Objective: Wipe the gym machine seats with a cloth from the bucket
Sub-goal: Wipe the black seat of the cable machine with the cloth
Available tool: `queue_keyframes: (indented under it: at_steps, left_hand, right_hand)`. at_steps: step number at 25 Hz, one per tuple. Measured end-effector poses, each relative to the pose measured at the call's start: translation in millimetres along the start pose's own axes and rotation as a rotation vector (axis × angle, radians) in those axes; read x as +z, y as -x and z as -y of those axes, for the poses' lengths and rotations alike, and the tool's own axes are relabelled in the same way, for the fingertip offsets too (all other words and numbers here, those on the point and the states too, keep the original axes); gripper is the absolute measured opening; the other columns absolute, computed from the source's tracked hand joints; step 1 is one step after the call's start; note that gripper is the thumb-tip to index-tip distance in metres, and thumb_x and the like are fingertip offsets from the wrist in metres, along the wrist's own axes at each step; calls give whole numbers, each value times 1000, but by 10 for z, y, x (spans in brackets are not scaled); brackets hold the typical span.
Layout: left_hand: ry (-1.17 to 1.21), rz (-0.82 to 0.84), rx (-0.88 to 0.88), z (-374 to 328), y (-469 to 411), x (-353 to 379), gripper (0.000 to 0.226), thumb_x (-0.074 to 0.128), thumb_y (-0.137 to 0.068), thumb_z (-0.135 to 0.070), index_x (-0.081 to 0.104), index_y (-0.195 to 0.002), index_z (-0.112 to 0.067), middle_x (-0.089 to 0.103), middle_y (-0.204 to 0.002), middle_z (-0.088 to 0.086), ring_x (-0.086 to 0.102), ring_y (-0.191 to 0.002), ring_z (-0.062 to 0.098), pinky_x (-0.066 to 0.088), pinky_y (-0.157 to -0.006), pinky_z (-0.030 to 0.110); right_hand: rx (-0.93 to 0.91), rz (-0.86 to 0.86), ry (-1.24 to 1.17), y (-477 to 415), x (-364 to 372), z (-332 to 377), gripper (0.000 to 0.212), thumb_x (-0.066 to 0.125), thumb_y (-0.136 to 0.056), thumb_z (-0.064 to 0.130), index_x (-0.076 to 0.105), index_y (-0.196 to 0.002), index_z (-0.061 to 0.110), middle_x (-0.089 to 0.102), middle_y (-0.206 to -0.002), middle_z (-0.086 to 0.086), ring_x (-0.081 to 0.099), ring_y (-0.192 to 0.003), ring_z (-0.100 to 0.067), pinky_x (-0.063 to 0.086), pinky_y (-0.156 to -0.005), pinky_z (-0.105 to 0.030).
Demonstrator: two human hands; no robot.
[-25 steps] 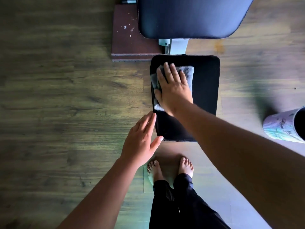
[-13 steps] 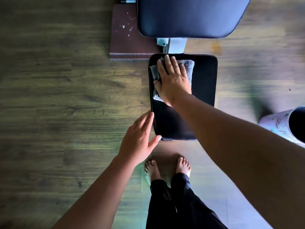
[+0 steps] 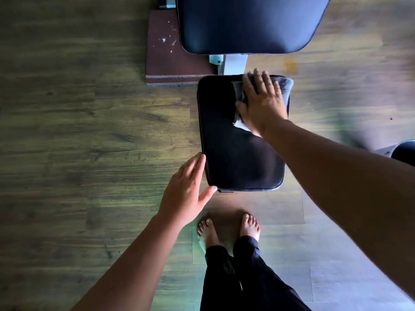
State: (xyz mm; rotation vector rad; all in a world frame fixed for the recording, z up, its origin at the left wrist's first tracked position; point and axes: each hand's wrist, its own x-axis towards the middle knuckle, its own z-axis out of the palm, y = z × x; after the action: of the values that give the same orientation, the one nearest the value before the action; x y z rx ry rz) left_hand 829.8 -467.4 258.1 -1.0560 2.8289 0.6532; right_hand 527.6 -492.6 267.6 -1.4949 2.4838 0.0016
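Observation:
A black padded seat of the gym machine lies below me. My right hand presses a grey cloth flat onto the seat's far right corner, fingers straight and spread; most of the cloth is hidden under the palm. My left hand is open beside the seat's near left corner, its thumb at the front edge and its fingertips along the left edge. A larger black back pad sits beyond the seat. The bucket's dark rim shows at the right edge.
A white metal post joins the seat and back pad. A reddish-brown block lies on the wooden floor at the far left of the seat. My bare feet stand just in front of the seat.
My right hand has slid the cloth from the seat's far left part across to its far right corner. My left hand has stayed at the near left corner.

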Motion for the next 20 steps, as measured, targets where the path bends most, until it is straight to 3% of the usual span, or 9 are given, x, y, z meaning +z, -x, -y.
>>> queue_keyframes:
  at_steps: [2, 7, 11, 14, 17, 20]
  left_hand:
    - [3, -6, 0, -3, 3, -1, 82, 47, -99, -56, 16, -162, -13, 25, -166, 5, 31, -151, 21, 37, -118, 39]
    - [-5, -10, 0, -1, -12, -20, 82, 50, -98, -57, 21, -160, -12, 27, -165, 6, 33, -149, 22, 37, -117, 39]
    - [-9, 36, -18, -30, -35, -88, 82, 49, -97, -58, 21, -160, -13, 28, -165, 5, 33, -149, 22, 38, -117, 40]
    - [-33, 88, -58, -100, -111, -317, 81, 51, -96, -56, 22, -160, -14, 29, -164, 4, 32, -149, 23, 39, -116, 43]
    - [-85, 124, -56, -255, -221, -696, 80, 54, -95, -53, 25, -159, -15, 31, -163, 3, 33, -147, 23, 43, -111, 47]
    - [-118, 153, -4, -550, -319, -1132, 77, 56, -95, -52, 27, -158, -17, 33, -162, 2, 33, -145, 25, 43, -109, 49]
  right_hand:
    - [-9, 0, -20, 33, 61, 344, 76, 27, -98, 53, 8, -161, 16, 3, -169, -14, 0, -156, -31, 5, -127, -49]
    - [-287, 42, -39, 1004, 238, 468, 90, 37, -95, 63, 5, -161, 11, 0, -170, -8, -3, -157, -25, 4, -128, -44]
    - [-273, -53, -275, 1145, 351, 417, 58, 49, -100, 32, 40, -153, 12, 33, -163, -7, 25, -153, -25, 23, -125, -46]
    - [-250, -47, -385, 1070, 175, 417, 46, 57, -96, 14, 56, -142, 9, 52, -151, -10, 45, -142, -30, 40, -116, -47]
    - [-155, 69, -352, 1131, -326, 402, 44, 57, -98, 18, 54, -142, 16, 59, -140, -7, 63, -118, -32, 54, -96, -42]
    - [-53, 79, -333, 1351, -850, 321, 38, 51, -102, 26, 53, -139, 19, 63, -128, -7, 66, -103, -35, 55, -84, -40]
